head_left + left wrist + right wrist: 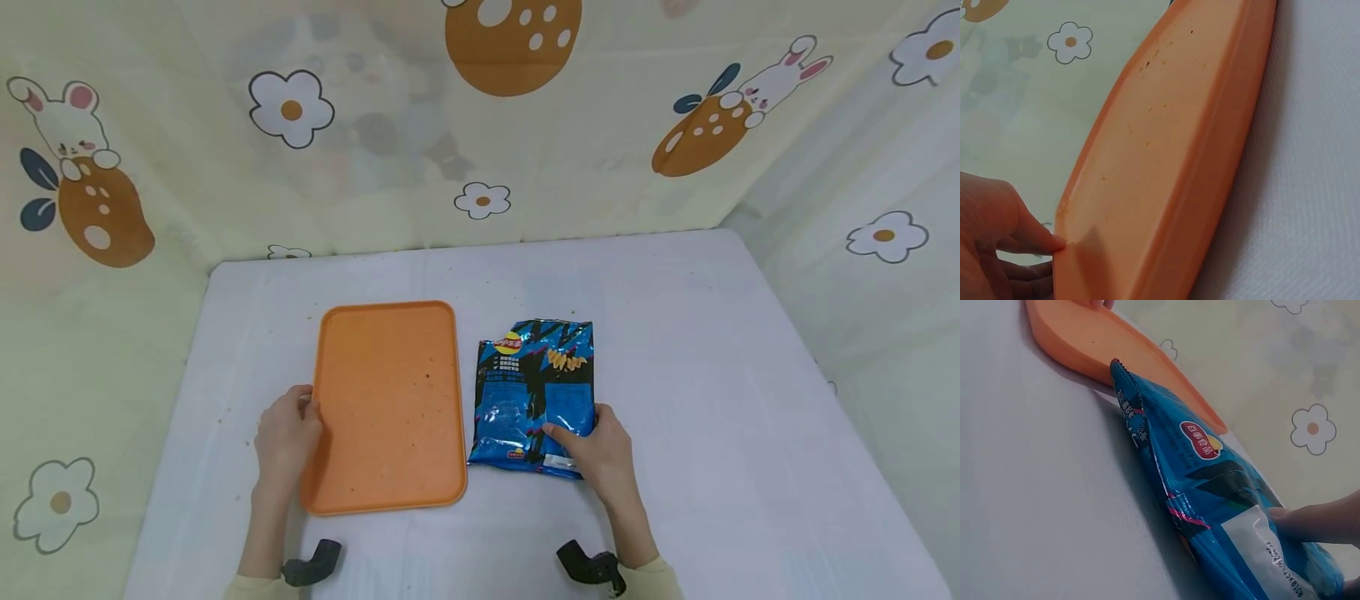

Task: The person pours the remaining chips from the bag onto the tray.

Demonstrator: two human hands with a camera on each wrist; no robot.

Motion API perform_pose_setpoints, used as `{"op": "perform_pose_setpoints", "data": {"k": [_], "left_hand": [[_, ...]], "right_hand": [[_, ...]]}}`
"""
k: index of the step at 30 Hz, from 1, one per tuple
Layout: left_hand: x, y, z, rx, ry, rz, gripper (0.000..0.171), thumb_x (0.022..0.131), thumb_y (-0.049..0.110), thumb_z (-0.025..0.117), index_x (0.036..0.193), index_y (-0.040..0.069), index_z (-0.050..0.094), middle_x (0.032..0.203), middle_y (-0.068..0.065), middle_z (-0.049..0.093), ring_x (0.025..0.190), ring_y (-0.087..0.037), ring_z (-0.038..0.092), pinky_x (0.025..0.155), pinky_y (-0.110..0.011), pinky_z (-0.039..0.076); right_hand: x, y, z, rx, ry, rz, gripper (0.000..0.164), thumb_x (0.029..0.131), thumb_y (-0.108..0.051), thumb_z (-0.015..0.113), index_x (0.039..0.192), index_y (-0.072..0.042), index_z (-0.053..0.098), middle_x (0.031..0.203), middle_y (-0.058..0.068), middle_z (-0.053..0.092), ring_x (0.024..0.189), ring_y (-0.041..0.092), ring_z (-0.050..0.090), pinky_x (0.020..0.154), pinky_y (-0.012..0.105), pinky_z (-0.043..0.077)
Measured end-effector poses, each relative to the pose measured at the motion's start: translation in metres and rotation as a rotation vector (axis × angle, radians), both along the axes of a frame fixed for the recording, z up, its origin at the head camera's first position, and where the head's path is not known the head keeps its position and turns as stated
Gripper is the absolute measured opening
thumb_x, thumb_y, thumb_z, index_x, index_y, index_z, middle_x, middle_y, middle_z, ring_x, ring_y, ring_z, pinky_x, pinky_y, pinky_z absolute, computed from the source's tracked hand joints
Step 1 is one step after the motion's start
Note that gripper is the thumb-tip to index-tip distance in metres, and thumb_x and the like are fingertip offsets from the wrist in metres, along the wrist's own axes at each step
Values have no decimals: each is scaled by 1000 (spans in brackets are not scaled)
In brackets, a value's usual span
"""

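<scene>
An orange rectangular tray [390,350] with a low raised rim and scattered dark crumbs lies on the table. My left hand [287,437] grips its left edge; in the left wrist view the thumb presses on the rim of the tray [1147,162], with the other fingers partly hidden below. Just right of the tray is a shiny blue and black chip bag [501,417], its top left corner uneven. My right hand [606,454] holds the bag's lower right side, thumb on top and fingers out of sight beneath. A white printed label shows on the chip bag [1210,506] in the right wrist view.
A white cloth covers the table [697,367], with a few crumbs on it around the tray. Behind and at the sides hangs a pale curtain [585,158] printed with flowers and rabbits. Black wrist mounts [315,562] sit near both wrists.
</scene>
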State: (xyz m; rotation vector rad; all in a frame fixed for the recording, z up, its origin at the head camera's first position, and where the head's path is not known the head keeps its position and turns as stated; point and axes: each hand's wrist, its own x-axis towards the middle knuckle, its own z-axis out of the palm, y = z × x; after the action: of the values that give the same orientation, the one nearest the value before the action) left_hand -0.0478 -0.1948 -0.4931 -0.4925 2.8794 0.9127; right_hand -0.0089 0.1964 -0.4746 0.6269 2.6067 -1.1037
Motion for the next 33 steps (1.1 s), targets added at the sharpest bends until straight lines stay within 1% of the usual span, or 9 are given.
{"op": "perform_pose_setpoints", "data": {"k": [5,10,14,17,20,24,27,30,33], "left_hand": [[0,-1,1,8,1,-10,32,96,12,50,125,-1,59,109,-24,69,91,-36,67,69,-47,52],[0,0,3,5,-11,-1,33,97,12,51,126,-1,58,109,-24,69,93,-37,67,71,-48,53],[0,1,2,3,-20,11,33,97,12,50,127,0,58,110,-23,69,94,-36,67,73,-48,52],[-1,1,1,1,-9,14,32,97,12,51,126,0,59,109,-23,69,94,-36,66,73,-49,52],[-1,1,0,-6,3,18,32,97,12,51,125,0,59,108,-22,69,93,-36,66,72,-49,52],[-2,0,-1,-8,4,29,32,97,12,51,126,1,59,109,-22,69,93,-35,66,72,-47,52],[-2,-1,-2,-3,4,32,32,97,12,51,125,1,59,109,-22,69,94,-36,66,73,-48,51],[-2,-1,-4,1,5,29,32,97,12,51,125,1,60,109,-22,69,95,-36,66,74,-48,51],[-2,-1,-5,7,7,22,32,97,12,51,125,0,59,109,-23,69,95,-37,66,74,-49,52]], "right_hand": [[1,0,-2,-3,47,-11,70,88,-38,69,134,7,41,125,29,56,108,39,58,88,49,55],[0,2,-2,-33,101,-23,57,91,-36,66,129,1,44,117,26,62,97,31,63,80,42,58],[-2,5,-2,-78,155,-19,54,92,-39,65,126,-3,46,113,24,67,88,27,69,76,38,59],[-3,8,-1,-117,210,-17,54,91,-43,65,127,-7,46,115,22,68,90,29,71,78,39,59],[-6,8,2,-151,296,4,52,90,-40,66,127,-9,46,118,20,68,95,31,71,79,42,58],[-10,7,5,-157,454,75,47,89,-30,70,124,-8,49,116,19,70,93,33,72,76,41,59],[-14,6,9,-153,566,130,43,88,-23,72,122,-7,52,111,17,72,87,30,74,71,30,59],[-18,4,15,-136,666,172,38,86,-14,73,119,-5,55,103,17,74,74,25,74,64,17,55],[-23,2,22,-119,746,212,36,85,-8,74,116,-2,56,97,16,75,66,20,71,59,13,50]]}}
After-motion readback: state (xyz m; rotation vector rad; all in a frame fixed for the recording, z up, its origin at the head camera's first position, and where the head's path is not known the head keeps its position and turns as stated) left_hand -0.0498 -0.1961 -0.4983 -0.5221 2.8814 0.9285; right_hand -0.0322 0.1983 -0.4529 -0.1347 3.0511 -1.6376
